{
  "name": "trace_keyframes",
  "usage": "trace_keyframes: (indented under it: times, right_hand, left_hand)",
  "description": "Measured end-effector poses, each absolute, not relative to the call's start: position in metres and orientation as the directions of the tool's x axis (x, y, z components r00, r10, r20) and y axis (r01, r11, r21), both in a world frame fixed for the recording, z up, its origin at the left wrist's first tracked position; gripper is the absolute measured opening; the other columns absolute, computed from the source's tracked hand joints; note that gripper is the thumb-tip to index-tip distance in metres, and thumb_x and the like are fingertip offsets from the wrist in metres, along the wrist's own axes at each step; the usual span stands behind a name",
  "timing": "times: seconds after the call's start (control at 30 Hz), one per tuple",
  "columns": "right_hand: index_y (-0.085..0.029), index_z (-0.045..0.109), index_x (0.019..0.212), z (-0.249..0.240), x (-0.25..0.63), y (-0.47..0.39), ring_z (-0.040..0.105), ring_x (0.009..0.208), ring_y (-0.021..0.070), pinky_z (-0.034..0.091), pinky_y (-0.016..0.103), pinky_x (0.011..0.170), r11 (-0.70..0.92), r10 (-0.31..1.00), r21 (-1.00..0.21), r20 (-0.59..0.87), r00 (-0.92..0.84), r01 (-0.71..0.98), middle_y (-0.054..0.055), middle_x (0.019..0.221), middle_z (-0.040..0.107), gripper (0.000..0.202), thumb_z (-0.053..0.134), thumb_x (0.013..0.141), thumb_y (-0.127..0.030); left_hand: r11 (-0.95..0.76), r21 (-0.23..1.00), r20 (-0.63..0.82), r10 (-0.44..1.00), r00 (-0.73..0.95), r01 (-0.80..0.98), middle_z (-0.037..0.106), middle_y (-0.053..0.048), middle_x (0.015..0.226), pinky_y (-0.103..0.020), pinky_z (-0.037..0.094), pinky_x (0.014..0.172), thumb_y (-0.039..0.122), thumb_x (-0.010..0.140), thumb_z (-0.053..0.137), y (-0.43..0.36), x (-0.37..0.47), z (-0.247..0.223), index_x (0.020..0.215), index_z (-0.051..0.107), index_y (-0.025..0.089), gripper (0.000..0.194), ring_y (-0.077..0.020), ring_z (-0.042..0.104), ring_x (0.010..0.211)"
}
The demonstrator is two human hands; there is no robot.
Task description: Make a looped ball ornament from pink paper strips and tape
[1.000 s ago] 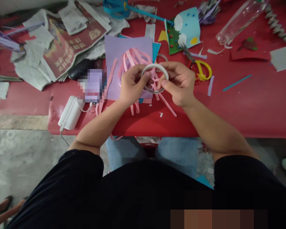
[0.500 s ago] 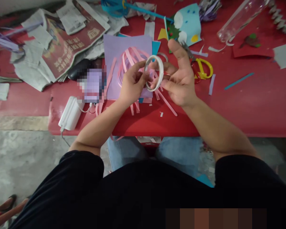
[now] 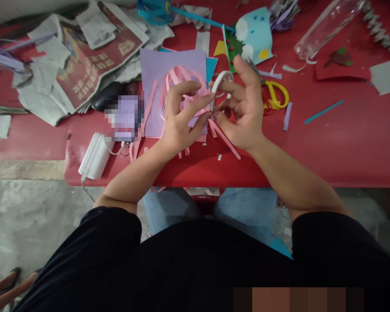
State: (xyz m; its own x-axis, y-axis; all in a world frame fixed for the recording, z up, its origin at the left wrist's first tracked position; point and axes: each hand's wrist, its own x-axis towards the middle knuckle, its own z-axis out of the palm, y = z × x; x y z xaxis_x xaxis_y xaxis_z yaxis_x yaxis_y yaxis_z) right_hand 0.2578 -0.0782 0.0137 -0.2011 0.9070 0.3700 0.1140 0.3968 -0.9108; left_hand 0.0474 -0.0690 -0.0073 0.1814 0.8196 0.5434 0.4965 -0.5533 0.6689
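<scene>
A narrow roll of white tape (image 3: 220,79) is held up above the red table, seen partly edge-on. My right hand (image 3: 246,110) grips it, thumb at the lower edge and index finger raised away. My left hand (image 3: 182,123) meets it from the other side, with its thumb and a fingertip closed at the roll's lower left edge; the exact contact is partly hidden. Under the hands lies a ball-like bundle of pink paper strips (image 3: 175,78) on a purple sheet (image 3: 151,65). Yellow-handled scissors (image 3: 281,96) lie just beyond my right hand.
Newspaper (image 3: 94,65) covers the left back. A white power bank (image 3: 94,158) and a black computer mouse (image 3: 107,96) are at left. A painted card (image 3: 256,32), a clear bottle (image 3: 328,28) and a blue strip (image 3: 323,112) lie to the right.
The tape roll has turned from facing me to nearly edge-on and shifted slightly right and up. My left fingers have moved from the roll's side to its lower edge, close to my right thumb.
</scene>
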Motion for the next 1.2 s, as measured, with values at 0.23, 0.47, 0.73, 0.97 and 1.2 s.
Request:
trace_keyframes:
  times: [0.23, 0.47, 0.73, 0.97, 1.2]
  right_hand:
    - [-0.043, 0.037, 0.162, 0.005, 0.257, -0.08, 0.073, 0.1, 0.0237, 0.065, 0.046, 0.09, 0.499, 0.847, -0.855, 0.445, -0.29, 0.144, 0.004, 0.137, 0.068, 0.076, 0.07, 0.095, -0.061]
    - [-0.034, 0.063, 0.137, 0.006, 0.261, -0.08, 0.073, 0.099, 0.0277, 0.06, 0.053, 0.101, 0.518, 0.853, -0.756, 0.425, -0.302, 0.399, 0.005, 0.101, 0.074, 0.042, 0.057, 0.103, -0.058]
    - [-0.028, 0.069, 0.13, 0.01, 0.265, -0.078, 0.074, 0.104, 0.0285, 0.047, 0.057, 0.114, 0.539, 0.841, -0.558, 0.396, -0.368, 0.631, 0.005, 0.112, 0.078, 0.032, 0.053, 0.105, -0.04]
    - [-0.028, 0.07, 0.123, 0.007, 0.265, -0.079, 0.073, 0.098, 0.0278, 0.047, 0.057, 0.111, 0.517, 0.846, -0.506, 0.425, -0.322, 0.691, 0.005, 0.103, 0.078, 0.031, 0.048, 0.107, -0.043]
    - [-0.025, 0.072, 0.115, 0.005, 0.267, -0.077, 0.072, 0.095, 0.0258, 0.048, 0.052, 0.106, 0.543, 0.815, -0.404, 0.464, -0.346, 0.737, 0.007, 0.095, 0.076, 0.042, 0.039, 0.112, -0.05]
  left_hand:
    - [-0.602, 0.626, 0.624, 0.768, 0.143, 0.496, 0.066, -0.01, 0.132, -0.063, 0.051, 0.119, 0.059, 0.102, 0.06, -0.074, 0.049, -0.002, 0.105, 0.077, 0.034, 0.03, -0.0316, 0.063, 0.131]
    - [-0.577, 0.624, 0.647, 0.76, 0.066, 0.528, 0.065, -0.011, 0.129, -0.056, 0.058, 0.111, 0.066, 0.101, 0.057, -0.072, 0.056, -0.004, 0.105, 0.071, 0.032, 0.037, -0.0296, 0.064, 0.125]
    - [-0.542, 0.643, 0.586, 0.803, 0.108, 0.541, 0.054, -0.01, 0.158, -0.061, 0.051, 0.119, 0.075, 0.093, 0.064, -0.065, 0.054, -0.009, 0.139, 0.064, 0.039, 0.058, -0.0368, 0.054, 0.147]
    - [-0.56, 0.6, 0.564, 0.802, 0.194, 0.571, 0.063, -0.008, 0.153, -0.066, 0.041, 0.122, 0.063, 0.105, 0.052, -0.072, 0.058, -0.01, 0.122, 0.07, 0.032, 0.039, -0.0301, 0.053, 0.143]
    - [-0.605, 0.507, 0.648, 0.737, 0.191, 0.614, 0.071, -0.006, 0.138, -0.058, 0.052, 0.106, 0.057, 0.107, 0.054, -0.073, 0.061, -0.006, 0.104, 0.07, 0.03, 0.031, -0.0266, 0.06, 0.123]
